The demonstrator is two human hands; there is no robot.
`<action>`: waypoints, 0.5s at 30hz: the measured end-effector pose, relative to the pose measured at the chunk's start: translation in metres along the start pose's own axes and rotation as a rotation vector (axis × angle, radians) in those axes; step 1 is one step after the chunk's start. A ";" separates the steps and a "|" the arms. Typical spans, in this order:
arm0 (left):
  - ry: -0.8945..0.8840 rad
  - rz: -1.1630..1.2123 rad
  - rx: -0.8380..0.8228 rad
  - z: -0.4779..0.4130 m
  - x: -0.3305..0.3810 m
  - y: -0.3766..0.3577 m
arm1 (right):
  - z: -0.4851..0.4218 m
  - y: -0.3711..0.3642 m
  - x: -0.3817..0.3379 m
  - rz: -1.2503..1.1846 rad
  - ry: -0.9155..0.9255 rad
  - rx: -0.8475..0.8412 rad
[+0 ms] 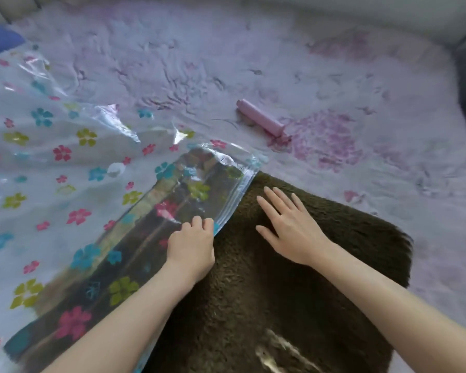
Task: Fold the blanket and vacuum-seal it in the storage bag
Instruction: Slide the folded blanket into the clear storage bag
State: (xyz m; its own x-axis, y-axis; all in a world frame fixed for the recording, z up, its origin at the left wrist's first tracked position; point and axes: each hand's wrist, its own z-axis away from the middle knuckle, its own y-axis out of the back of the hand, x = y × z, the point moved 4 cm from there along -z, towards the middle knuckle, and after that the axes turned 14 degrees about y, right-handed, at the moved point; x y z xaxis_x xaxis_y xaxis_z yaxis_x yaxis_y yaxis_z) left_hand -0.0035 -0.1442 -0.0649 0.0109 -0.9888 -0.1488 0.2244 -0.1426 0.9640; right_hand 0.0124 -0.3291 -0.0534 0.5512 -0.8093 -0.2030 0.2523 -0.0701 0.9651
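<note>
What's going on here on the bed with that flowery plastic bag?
A person is packing a brown blanket into a clear flowered storage bag. The left hand grips the bag's open edge, and the right hand lies flat on the blanket. Part of the blanket is inside the bag; most is still outside. A pink pump lies apart on the bedspread.

a bed point(253, 63) under a pale pink fleecy cover carries everything. a dark brown blanket point(307, 278) lies at 5 o'clock, its left part inside the clear flowered storage bag point(65, 162) spread toward 9 o'clock. a pink tube, perhaps a hand pump point(261, 121), lies near centre.
</note>
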 end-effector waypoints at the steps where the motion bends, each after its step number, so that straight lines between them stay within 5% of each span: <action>1: -0.009 0.006 -0.005 -0.011 0.006 0.001 | -0.005 -0.001 0.010 -0.007 -0.025 -0.015; 15: -0.104 -0.020 0.009 -0.133 0.071 -0.006 | -0.065 -0.055 0.119 -0.684 -0.417 -0.110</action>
State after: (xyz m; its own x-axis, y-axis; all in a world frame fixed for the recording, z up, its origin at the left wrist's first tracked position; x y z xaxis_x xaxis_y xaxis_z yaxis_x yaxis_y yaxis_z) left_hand 0.1253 -0.2079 -0.1105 -0.0951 -0.9849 -0.1448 0.2149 -0.1623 0.9630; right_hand 0.1153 -0.3836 -0.1411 -0.0900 -0.7605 -0.6430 0.5151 -0.5881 0.6235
